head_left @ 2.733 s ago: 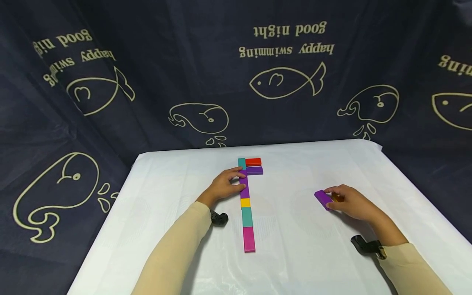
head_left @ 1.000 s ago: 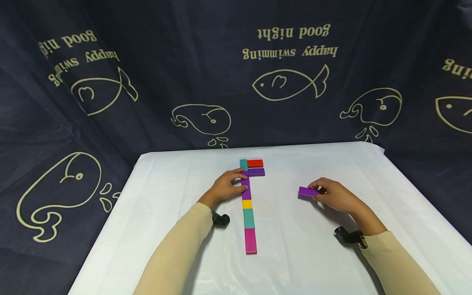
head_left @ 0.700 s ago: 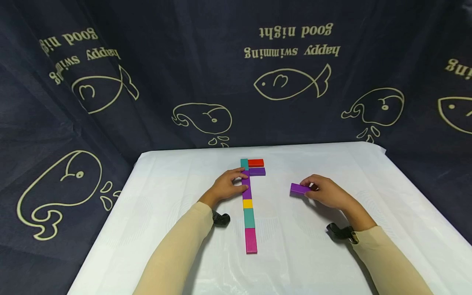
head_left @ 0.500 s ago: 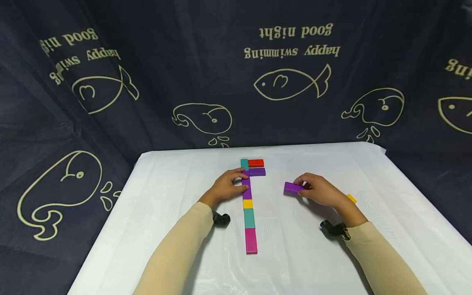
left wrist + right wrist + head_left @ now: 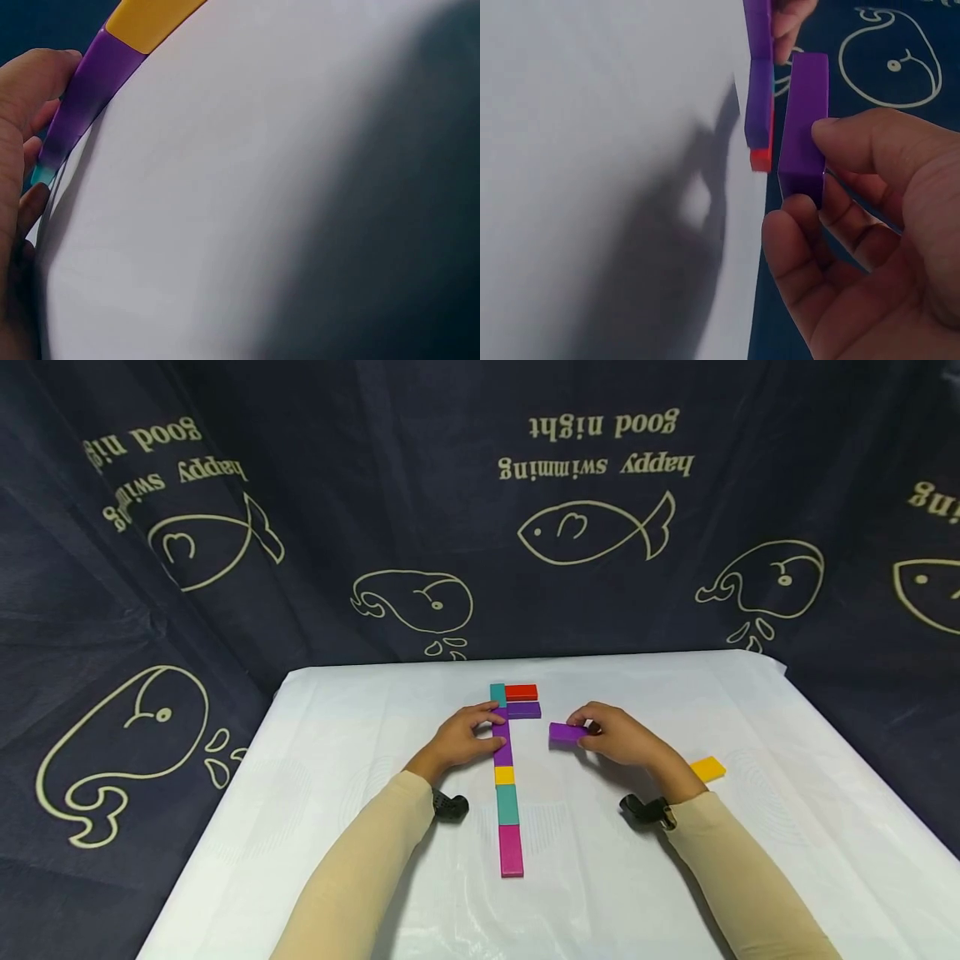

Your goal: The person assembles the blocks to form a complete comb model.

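In the head view my left hand (image 5: pixel 459 739) rests at the left side of a row of flat coloured blocks. Its thumb and fingertips touch the long purple stretch (image 5: pixel 502 753) of that row. My right hand (image 5: pixel 621 739) pinches a purple rectangular block (image 5: pixel 567 732) between thumb and fingers, to the right of the row. The right wrist view shows the held block (image 5: pixel 804 112) above the table, with its shadow on the white cloth. A purple block (image 5: pixel 524 710) and a red block (image 5: pixel 521 692) jut rightward from the row's far end.
Teal (image 5: pixel 498 694), yellow (image 5: pixel 505 775), another teal (image 5: pixel 507 804) and magenta (image 5: pixel 512 851) pieces make up the rest of the row. A loose yellow block (image 5: pixel 707 768) lies beside my right forearm. The white-covered table (image 5: pixel 375 693) ends at a dark printed curtain (image 5: pixel 315 527).
My right hand has carried the purple block leftward toward the row, turning it lengthwise across the table. The yellow block, earlier behind that hand, now shows. My left hand stays on the row.
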`<state>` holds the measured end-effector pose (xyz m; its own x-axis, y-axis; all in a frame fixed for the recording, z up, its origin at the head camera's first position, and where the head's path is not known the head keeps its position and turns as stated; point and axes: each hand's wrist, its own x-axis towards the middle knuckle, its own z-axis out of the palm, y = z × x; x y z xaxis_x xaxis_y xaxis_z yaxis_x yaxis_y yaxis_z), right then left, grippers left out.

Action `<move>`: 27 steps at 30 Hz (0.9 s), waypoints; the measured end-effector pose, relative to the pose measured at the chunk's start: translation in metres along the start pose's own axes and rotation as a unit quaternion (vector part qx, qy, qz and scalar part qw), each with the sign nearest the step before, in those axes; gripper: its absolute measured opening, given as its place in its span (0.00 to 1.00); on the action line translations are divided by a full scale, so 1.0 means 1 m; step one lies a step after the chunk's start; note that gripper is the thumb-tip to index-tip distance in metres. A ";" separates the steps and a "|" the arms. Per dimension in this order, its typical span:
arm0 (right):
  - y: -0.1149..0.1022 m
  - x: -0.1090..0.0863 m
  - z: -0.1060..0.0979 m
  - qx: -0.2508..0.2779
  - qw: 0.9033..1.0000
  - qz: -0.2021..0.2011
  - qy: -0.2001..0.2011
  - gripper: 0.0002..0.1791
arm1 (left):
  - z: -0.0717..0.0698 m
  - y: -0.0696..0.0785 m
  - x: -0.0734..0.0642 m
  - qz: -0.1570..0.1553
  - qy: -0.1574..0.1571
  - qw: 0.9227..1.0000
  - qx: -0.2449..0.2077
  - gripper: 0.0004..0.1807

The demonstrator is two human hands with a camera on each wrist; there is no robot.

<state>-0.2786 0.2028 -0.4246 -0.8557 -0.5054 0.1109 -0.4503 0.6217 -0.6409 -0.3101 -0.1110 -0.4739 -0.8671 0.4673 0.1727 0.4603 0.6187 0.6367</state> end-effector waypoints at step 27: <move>-0.011 0.052 0.037 -0.021 0.999 -0.015 -0.045 0.13 | -0.001 0.001 0.002 -0.018 -0.013 1.000 0.003 0.21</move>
<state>-0.3083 0.1474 -0.4402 -0.8163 -0.5745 0.0605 -0.4873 0.6286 -0.6061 -0.3114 -0.1101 -0.4725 -0.8780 0.4605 0.1306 0.4299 0.6386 0.6382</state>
